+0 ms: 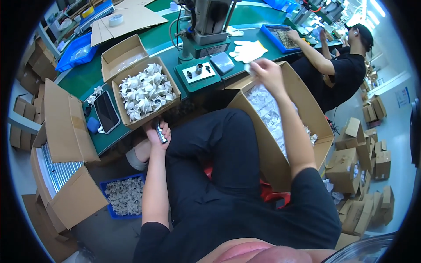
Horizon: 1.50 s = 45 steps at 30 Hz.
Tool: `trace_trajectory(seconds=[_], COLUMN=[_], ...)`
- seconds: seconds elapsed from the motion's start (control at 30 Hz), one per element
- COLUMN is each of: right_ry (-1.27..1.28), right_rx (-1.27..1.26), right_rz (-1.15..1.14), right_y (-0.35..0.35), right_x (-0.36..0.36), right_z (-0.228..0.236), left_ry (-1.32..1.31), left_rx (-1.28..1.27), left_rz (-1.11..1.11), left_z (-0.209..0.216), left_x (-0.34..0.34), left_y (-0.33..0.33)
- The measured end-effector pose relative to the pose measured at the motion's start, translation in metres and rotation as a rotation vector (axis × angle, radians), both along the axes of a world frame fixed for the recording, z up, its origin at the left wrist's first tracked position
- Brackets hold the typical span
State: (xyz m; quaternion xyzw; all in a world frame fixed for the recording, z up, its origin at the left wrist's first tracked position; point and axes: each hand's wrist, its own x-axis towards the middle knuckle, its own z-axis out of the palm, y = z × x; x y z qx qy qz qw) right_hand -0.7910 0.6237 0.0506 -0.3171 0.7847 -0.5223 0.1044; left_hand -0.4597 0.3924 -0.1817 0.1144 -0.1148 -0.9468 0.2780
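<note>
My left hand [158, 134] is closed around a small shiny metal cylinder [162, 135], just below the front edge of the green workbench. Beyond it stands an open cardboard box [127, 120] heaped with white finned fan wheels [147, 94]. Over the far end of a large carton [322, 144] is my right hand [268, 75], its fingers pinched together. A blurred whitish bit shows at those fingertips; its kind cannot be made out. Inside the carton lie crumpled clear plastic [265, 111] and some white finned parts at the right.
A bench press [208, 26] stands behind a metal fixture plate [200, 73]. A phone [107, 112] and white glove [248, 51] lie on the bench. Left are a carton of metal rods [66, 171] and a blue tray [115, 215]. A co-worker [337, 65] sits at the right.
</note>
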Motion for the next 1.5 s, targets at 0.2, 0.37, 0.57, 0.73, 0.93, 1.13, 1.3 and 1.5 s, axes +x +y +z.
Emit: trace_trajectory(seconds=[0.2, 0.37, 0.57, 0.73, 0.93, 1.13, 1.3, 1.5], right_ry=[0.248, 0.329, 0.521, 0.984, 1.141, 1.229, 0.98, 0.489], right_rx=[-0.021, -0.123, -0.176, -0.233, -0.196, -0.122, -0.375, -0.231], right_rz=[0.02, 0.13, 0.149, 0.241, 0.371, 0.345, 0.373, -0.026], right_y=[-0.12, -0.132, -0.12, -0.122, -0.123, -0.126, -0.129, -0.183], right_x=[0.017, 0.047, 0.05, 0.052, 0.045, 0.048, 0.021, -0.038], right_z=[-0.05, -0.068, -0.067, -0.068, -0.054, -0.049, -0.05, -0.108], left_ry=[-0.001, 0.016, 0.039, 0.078, 0.124, 0.015, 0.003, 0.097], left_rx=[0.037, 0.028, 0.06, 0.089, 0.04, 0.044, -0.02, -0.058], left_rz=[0.056, 0.072, 0.025, -0.011, -0.104, -0.058, -0.089, -0.111], left_z=[-0.004, -0.001, -0.01, -0.009, -0.011, -0.013, -0.025, -0.015], left_x=[0.011, 0.024, 0.017, 0.0, -0.014, -0.031, -0.011, -0.01], left_y=[0.006, -0.009, -0.016, -0.009, -0.003, -0.002, -0.013, -0.002])
